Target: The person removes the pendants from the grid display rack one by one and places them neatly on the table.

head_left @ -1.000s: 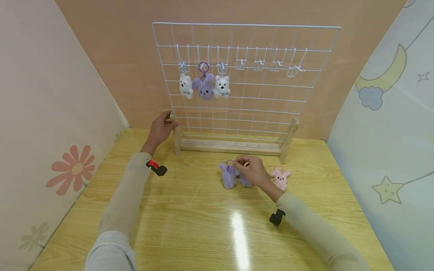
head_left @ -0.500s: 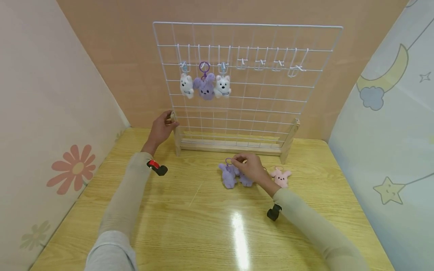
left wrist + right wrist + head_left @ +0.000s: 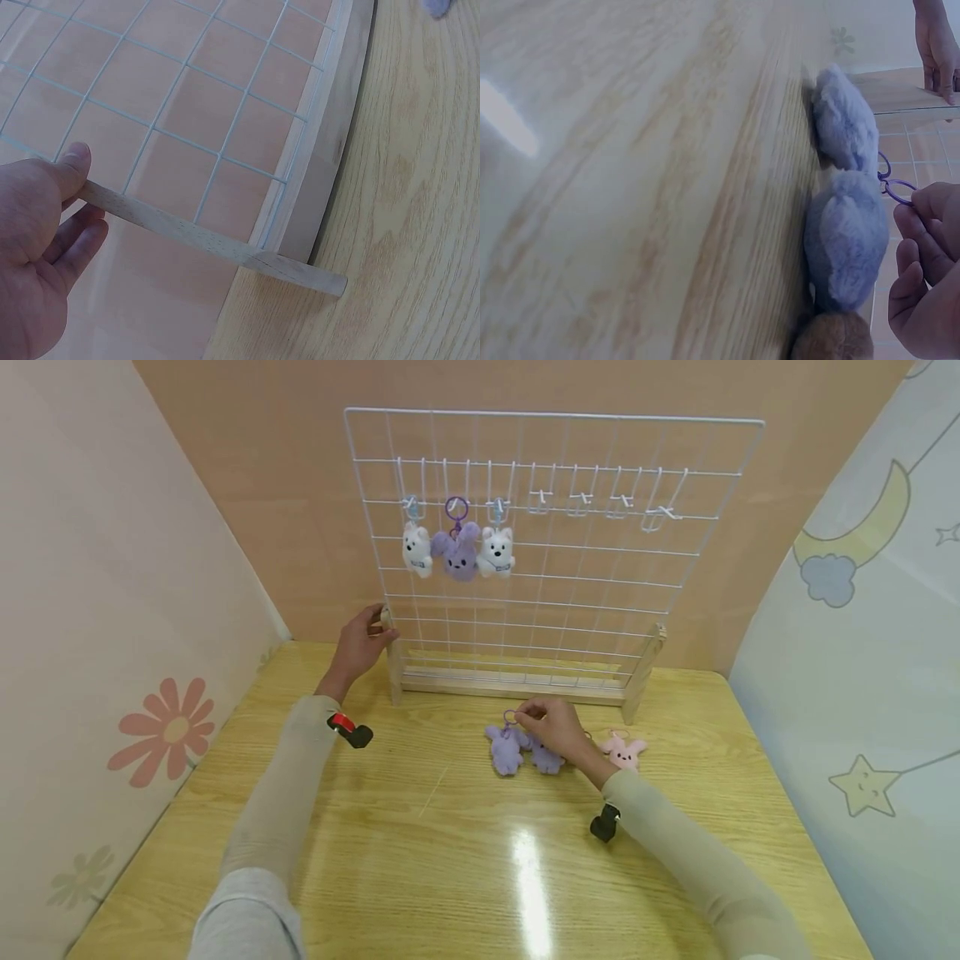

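Note:
My left hand (image 3: pixel 358 643) holds the left wooden upright (image 3: pixel 187 231) of a white wire grid rack (image 3: pixel 555 603), thumb on one side and fingers on the other. With thumb and forefinger, my right hand (image 3: pixel 553 727) pinches the purple ring (image 3: pixel 900 192) of a purple plush keychain (image 3: pixel 507 752) lying on the table. A second purple plush keychain (image 3: pixel 546 760) lies beside it, partly hidden under the right hand. Farther right is a pink plush keychain (image 3: pixel 623 752). A brown fluffy plush (image 3: pixel 834 337) shows at the bottom of the right wrist view.
On the rack's left hooks hang a white bear keychain (image 3: pixel 416 550), a purple rabbit keychain (image 3: pixel 459 553) and another white bear keychain (image 3: pixel 497 552). Several bare hooks (image 3: pixel 580 502) continue to the right. A wooden base bar (image 3: pixel 510 683) runs along the rack's foot.
The right hand and wrist have shifted slightly up and left, still at the purple ring. The left hand keeps its place on the upright. The head view has shifted a little.

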Demonstrator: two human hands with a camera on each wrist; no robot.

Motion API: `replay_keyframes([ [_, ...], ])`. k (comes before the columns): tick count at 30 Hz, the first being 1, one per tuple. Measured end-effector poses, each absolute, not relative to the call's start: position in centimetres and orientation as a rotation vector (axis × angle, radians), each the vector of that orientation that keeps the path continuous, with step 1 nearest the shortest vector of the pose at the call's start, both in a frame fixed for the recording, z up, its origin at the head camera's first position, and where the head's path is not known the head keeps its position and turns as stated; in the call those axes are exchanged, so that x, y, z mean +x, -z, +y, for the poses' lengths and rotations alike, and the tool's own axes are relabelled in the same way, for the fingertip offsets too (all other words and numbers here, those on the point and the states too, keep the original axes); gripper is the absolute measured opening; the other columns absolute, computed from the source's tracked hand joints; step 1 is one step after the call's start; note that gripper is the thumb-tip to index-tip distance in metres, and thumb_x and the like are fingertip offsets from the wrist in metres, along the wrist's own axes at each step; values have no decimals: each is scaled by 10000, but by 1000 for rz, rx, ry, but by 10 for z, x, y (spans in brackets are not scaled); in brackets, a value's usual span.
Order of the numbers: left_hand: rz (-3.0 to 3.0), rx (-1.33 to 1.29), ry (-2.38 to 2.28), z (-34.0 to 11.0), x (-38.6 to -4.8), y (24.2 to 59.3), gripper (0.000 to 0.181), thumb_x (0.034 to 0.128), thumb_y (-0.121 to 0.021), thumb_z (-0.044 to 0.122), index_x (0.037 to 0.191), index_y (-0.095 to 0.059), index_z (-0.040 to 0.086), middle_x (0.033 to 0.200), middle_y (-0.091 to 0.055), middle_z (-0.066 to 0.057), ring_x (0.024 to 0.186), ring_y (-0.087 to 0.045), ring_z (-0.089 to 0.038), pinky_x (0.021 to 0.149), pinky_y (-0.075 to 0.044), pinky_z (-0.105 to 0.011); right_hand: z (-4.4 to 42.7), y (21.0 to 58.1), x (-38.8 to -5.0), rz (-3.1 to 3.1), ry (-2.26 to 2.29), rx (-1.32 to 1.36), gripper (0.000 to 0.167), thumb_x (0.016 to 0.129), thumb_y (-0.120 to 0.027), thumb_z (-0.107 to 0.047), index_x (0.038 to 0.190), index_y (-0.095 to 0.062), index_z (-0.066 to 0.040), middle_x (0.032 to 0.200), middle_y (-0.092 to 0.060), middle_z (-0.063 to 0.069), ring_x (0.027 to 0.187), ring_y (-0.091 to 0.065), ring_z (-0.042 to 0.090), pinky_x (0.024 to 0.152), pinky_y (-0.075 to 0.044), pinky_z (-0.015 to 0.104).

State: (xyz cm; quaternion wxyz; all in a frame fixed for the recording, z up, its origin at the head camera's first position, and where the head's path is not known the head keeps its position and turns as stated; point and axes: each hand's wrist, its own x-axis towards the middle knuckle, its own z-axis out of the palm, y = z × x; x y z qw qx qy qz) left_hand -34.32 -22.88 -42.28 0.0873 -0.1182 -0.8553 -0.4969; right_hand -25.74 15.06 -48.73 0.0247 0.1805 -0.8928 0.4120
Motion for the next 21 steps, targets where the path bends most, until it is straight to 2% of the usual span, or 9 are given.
replay_keyframes([
  [4,-2553,-363,1468,-229,-343,422,621,1033,-643,199,1561,-374,11,1518,-483,-234,1318,-561,-407,1043,-516,-524,151,491,-261,-2794,-1248,555,121,978,-727,-202,954,-800,-109,868,-750,17,767,-665,146,641,-547,303],
  [10,-2548,-352,1492,-228,-343,422,588,1030,-644,152,1546,-399,14,1510,-493,-229,1305,-569,-404,1027,-524,-538,149,497,-266,-2834,-1226,587,129,969,-734,-199,981,-806,-93,923,-759,42,785,-678,144,696,-577,336],
  [21,-2550,-360,1478,-229,-342,422,600,1031,-645,166,1553,-390,17,1509,-494,-226,1297,-575,-401,1017,-532,-532,146,497,-271,-2864,-1119,663,115,963,-735,-182,947,-811,-98,870,-754,17,707,-635,104,646,-541,311],
])
